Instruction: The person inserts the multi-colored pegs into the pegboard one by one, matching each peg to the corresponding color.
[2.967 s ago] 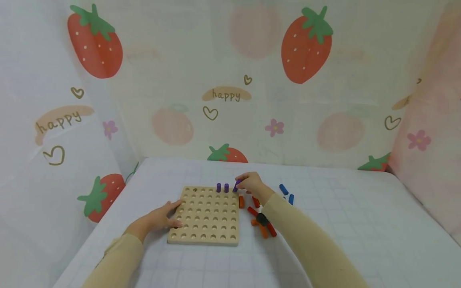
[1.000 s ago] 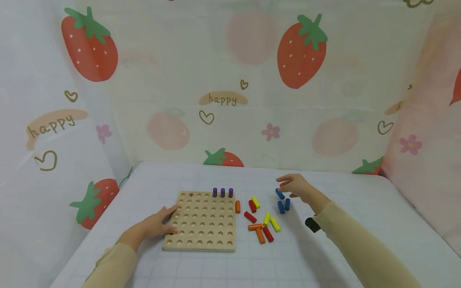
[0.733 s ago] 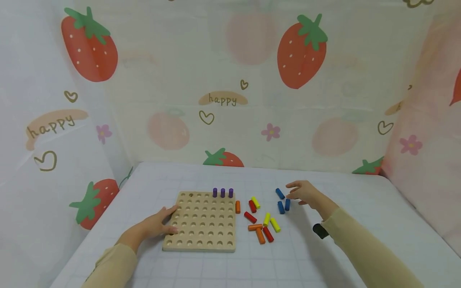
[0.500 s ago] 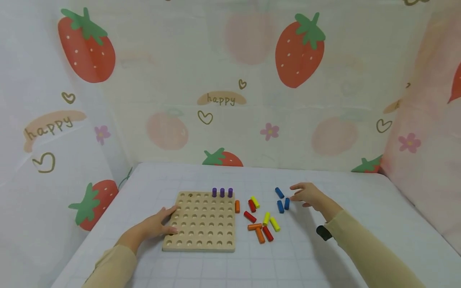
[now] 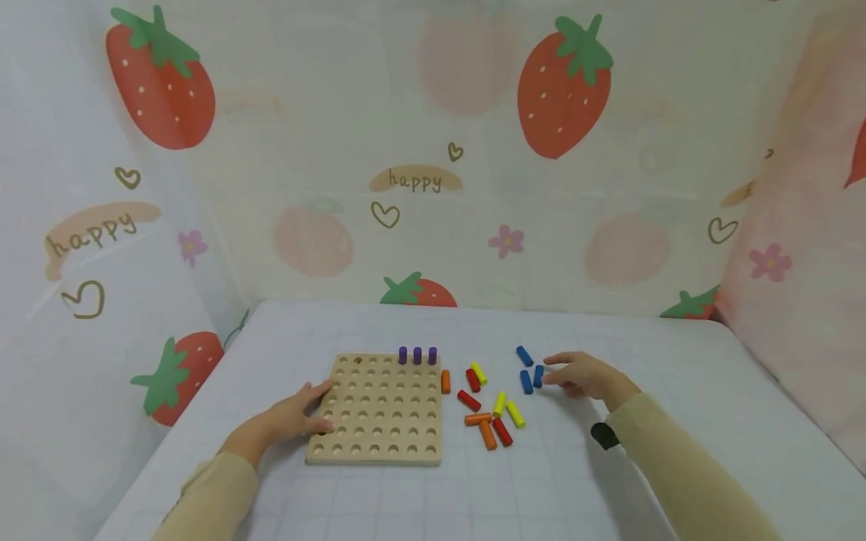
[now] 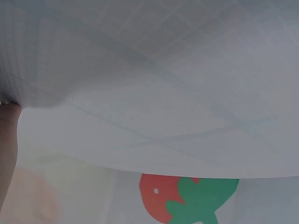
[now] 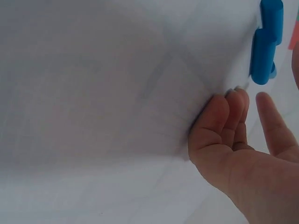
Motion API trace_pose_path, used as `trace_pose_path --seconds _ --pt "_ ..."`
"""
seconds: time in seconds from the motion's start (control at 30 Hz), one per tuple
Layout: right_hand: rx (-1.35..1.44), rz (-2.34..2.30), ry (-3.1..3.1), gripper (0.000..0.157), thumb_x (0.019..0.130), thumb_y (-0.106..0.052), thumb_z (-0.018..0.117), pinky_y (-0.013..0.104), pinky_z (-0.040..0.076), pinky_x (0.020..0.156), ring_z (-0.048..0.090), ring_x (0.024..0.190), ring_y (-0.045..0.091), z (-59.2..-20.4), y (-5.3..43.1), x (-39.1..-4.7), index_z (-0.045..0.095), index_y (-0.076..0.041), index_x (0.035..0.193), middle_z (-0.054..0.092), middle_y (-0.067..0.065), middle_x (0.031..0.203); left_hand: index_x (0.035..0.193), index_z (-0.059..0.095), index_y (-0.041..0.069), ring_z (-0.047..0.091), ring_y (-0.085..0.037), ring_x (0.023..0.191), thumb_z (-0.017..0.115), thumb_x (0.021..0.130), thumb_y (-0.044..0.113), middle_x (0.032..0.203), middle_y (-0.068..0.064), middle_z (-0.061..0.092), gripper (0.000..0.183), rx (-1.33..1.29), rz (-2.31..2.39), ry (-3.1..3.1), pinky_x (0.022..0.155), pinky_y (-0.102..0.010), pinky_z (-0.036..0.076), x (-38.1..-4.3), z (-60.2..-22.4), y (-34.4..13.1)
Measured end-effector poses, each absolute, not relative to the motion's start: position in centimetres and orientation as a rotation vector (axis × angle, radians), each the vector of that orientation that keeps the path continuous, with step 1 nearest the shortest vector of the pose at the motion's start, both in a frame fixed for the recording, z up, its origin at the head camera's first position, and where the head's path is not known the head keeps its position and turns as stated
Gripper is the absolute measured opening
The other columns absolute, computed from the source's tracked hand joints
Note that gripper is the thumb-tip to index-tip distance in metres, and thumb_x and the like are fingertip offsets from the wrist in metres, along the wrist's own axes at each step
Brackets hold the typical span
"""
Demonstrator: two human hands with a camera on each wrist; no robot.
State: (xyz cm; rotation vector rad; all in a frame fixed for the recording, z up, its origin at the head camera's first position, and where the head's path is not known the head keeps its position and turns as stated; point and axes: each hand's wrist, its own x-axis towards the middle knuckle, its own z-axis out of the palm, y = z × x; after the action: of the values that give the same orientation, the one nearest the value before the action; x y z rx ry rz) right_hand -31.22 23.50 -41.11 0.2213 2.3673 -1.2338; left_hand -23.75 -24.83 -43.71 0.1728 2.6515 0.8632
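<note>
A wooden pegboard [image 5: 380, 407] lies on the table. My left hand [image 5: 287, 417] rests along its left edge, thumb and index finger spread apart over the rim. In the left wrist view only one finger [image 6: 7, 144] shows, at the left border. Three purple pegs [image 5: 417, 355] stand upright in the right part of the board's far row. My right hand [image 5: 587, 376] is low over the table with loosely bent fingers and holds nothing. Its fingertips are right beside three blue pegs [image 5: 525, 382] lying on the cloth. The right wrist view shows a blue peg [image 7: 264, 56] just beyond the fingers.
Between board and right hand lie loose pegs: yellow pegs [image 5: 516, 414], red pegs [image 5: 469, 400] and orange pegs [image 5: 488, 435]. One orange peg [image 5: 446, 382] lies close against the board's right edge. A strawberry-print curtain [image 5: 433, 218] closes off the back and sides.
Three seconds ago my right hand held a purple peg at the board's far right corner; that peg now stands there. The hand moved right, then lowered beside the blue pegs. The left hand stayed.
</note>
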Motion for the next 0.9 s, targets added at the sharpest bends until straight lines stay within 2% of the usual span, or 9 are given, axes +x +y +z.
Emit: trace_pose_path --seconds 0.2,0.3,0.57,0.8,0.9 --pt "0.220 -1.174 2.382 0.060 0.091 -0.018 0.070 0.029 0.036 0.072 0.043 0.091 0.023 -41.4 23.1 -31.4 0.044 -0.003 0.144 0.048 0.012 0.107 0.154 0.023 0.005 0.012 -0.056 0.138 0.072 0.081 0.050 0.152 -0.038 0.009 0.098 0.191 0.858 2.646 0.106 -0.069 0.015 -23.7 -43.6 -24.8" --pt "0.234 -1.163 2.394 0.060 0.089 -0.018 0.072 0.028 0.034 0.069 0.043 0.086 0.022 -41.6 22.8 -31.6 0.047 -0.005 0.143 0.047 0.013 0.110 0.154 0.022 0.004 0.012 -0.056 0.138 0.071 0.081 0.051 0.152 -0.038 0.008 0.099 0.188 0.850 2.640 0.106 -0.069 0.016 -23.6 -43.5 -24.9" --pt "0.346 -1.146 2.418 0.056 0.090 -0.017 0.072 0.028 0.033 0.069 0.042 0.086 0.022 -42.0 22.3 -32.1 0.051 -0.006 0.141 0.046 0.014 0.113 0.154 0.021 0.004 0.010 -0.055 0.139 0.070 0.082 0.050 0.152 -0.038 0.007 0.099 0.201 0.852 2.632 0.107 -0.068 0.014 -23.7 -43.4 -24.9" --pt "0.419 -1.152 2.437 0.053 0.088 -0.016 0.073 0.025 0.032 0.064 0.041 0.074 0.017 -42.2 21.9 -32.6 0.055 -0.007 0.137 0.047 0.013 0.110 0.154 0.020 0.006 0.010 -0.055 0.139 0.070 0.082 0.050 0.153 -0.037 0.006 0.098 0.166 0.849 2.624 0.108 -0.068 0.014 -23.7 -43.5 -24.9" --pt "0.422 -1.161 2.432 0.052 0.089 -0.015 0.073 0.026 0.033 0.066 0.042 0.078 0.018 -42.2 21.8 -32.5 0.055 -0.006 0.137 0.048 0.012 0.112 0.154 0.021 0.005 0.010 -0.055 0.139 0.070 0.082 0.050 0.153 -0.037 0.006 0.098 0.171 0.850 2.626 0.108 -0.067 0.014 -23.7 -43.6 -25.0"
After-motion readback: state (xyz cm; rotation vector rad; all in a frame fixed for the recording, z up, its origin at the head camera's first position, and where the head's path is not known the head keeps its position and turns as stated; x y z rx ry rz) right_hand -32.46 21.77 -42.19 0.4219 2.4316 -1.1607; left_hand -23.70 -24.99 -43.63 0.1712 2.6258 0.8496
